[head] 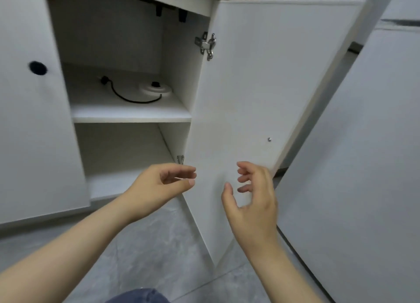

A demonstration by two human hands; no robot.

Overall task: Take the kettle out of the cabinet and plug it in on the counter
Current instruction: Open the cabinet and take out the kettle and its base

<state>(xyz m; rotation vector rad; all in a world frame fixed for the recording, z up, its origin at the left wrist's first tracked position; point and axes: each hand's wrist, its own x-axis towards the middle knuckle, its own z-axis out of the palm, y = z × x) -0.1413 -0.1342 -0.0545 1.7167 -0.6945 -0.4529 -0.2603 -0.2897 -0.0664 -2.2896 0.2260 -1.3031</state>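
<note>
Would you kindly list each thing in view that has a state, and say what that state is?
Cabinet door: swung open.
Kettle base: on the upper shelf, no kettle on it.
Cord: unplugged, lying on the shelf.
Lower shelf: bare.
Left hand: open, empty.
Right hand: open, empty.

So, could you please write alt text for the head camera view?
An open white cabinet holds a kettle base with its black cord on the upper shelf. The left hand and right hand hover empty before the open door.
</note>
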